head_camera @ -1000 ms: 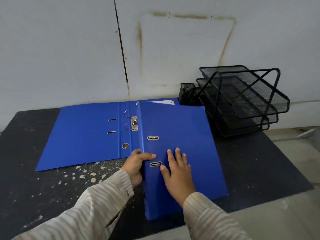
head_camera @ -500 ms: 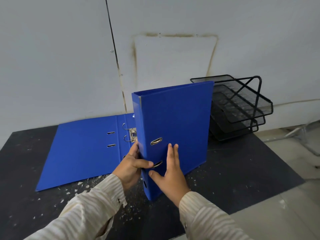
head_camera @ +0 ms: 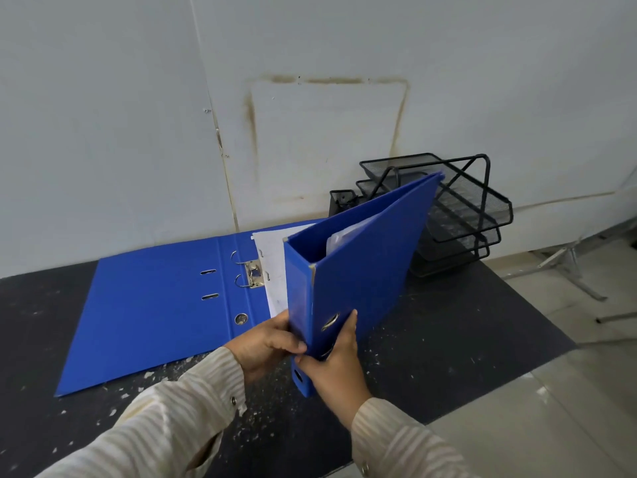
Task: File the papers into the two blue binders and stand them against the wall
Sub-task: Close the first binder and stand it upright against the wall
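Note:
A closed blue binder (head_camera: 365, 263) stands lifted and tilted above the dark mat, spine toward me, with plastic sleeves showing at its top. My left hand (head_camera: 265, 343) grips the spine's left side and my right hand (head_camera: 336, 367) clasps the cover near the lower metal slot. Behind it a second blue binder (head_camera: 155, 305) lies open and flat, its ring mechanism (head_camera: 250, 272) open. White papers (head_camera: 272, 263) lie on its right half, partly hidden by the held binder.
A black wire-mesh stack of letter trays (head_camera: 458, 215) stands against the grey wall (head_camera: 310, 115) at the right, with a small black mesh holder (head_camera: 341, 198) beside it. The dark mat (head_camera: 465, 357) ends at pale floor tiles (head_camera: 568, 408) on the right.
The binder went from lying flat to upright, then turned so its spine faces me and tipped rightward. Both hands stayed on it. The papers on the open binder came into view.

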The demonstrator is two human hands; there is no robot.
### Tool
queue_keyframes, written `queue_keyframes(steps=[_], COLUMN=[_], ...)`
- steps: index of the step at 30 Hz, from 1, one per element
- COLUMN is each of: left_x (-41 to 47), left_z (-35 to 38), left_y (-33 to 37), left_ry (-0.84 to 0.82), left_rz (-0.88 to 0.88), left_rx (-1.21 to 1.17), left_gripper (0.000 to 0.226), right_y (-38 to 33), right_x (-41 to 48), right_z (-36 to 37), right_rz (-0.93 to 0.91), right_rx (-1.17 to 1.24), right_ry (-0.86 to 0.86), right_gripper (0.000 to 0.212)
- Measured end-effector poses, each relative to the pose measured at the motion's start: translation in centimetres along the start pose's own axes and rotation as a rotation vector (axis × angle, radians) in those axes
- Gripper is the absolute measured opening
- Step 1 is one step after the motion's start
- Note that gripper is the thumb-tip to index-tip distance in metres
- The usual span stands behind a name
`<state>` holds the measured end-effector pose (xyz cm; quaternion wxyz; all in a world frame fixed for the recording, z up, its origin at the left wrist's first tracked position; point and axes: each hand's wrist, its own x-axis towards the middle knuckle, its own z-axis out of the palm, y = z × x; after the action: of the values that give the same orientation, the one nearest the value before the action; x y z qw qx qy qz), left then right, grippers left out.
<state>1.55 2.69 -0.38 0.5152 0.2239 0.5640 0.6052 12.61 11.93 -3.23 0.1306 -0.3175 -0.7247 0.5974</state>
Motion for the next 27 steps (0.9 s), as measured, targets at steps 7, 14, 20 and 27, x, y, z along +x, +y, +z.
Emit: queue_keyframes(steps=[7,14,20,27], left_x=[0.0,-0.6,-1.2,-2.5], left_z=[1.0,1.7,1.9,1.5], left_y=[0.1,0.0,1.2,2.2], left_ry=[0.032,0.040,0.108,0.273], left_rz=[-0.079,-0.028,0.072,0.184], left_rx=[0.029,-0.034,-0.110,-0.171], left_gripper=[0.077,0.074,0.066,0.070], right_y=[-0.8,-1.1,-2.9,-5.1], right_x=[-0.1,-0.3,0.8,2.7], right_z=[0.6,0.6,-0.1,1.2], right_rz=[0.041,0.037,-0.067,-0.183], right_rx=[-0.061,-0.158,-0.216,-0.243], right_ry=[-0.017,-0.007,-0.066,-0.175], right_gripper=[0.119,0.110,0.115,0.107])
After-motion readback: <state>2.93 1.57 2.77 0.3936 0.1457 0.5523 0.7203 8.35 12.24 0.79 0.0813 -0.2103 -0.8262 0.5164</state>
